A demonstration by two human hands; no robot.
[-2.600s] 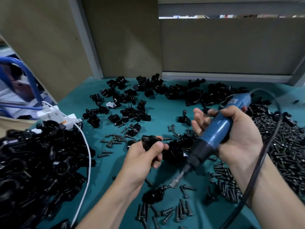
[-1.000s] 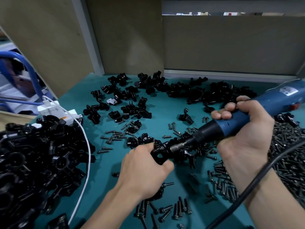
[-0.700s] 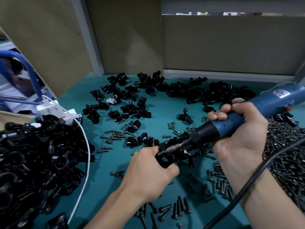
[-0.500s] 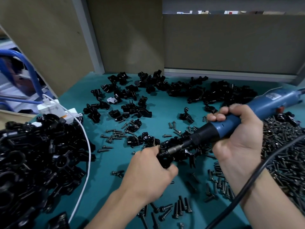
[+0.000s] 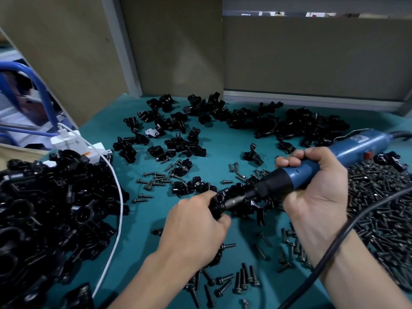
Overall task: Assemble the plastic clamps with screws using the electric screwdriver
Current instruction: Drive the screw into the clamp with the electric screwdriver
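Observation:
My left hand point(image 5: 194, 228) grips a black plastic clamp point(image 5: 219, 202) just above the teal table point(image 5: 225, 150); most of the clamp is hidden by my fingers. My right hand point(image 5: 316, 188) is closed around a blue electric screwdriver point(image 5: 312, 166), held almost level and pointing left. Its metal bit point(image 5: 234, 200) presses into the side of the clamp. A black cord point(image 5: 347, 233) runs from the tool over my right forearm. Loose black screws point(image 5: 240, 279) lie in front of my hands.
A large heap of black clamps point(image 5: 51, 210) fills the left side, with a white cable point(image 5: 118, 210) over it. Loose clamp parts point(image 5: 245, 119) lie scattered at the back before brown partitions. A dense pile of screws point(image 5: 383, 197) covers the right.
The screwdriver has swung from pointing down at the table to nearly level, and its bit has gone into the clamp. My left hand lifted the clamp slightly and keeps hold of it.

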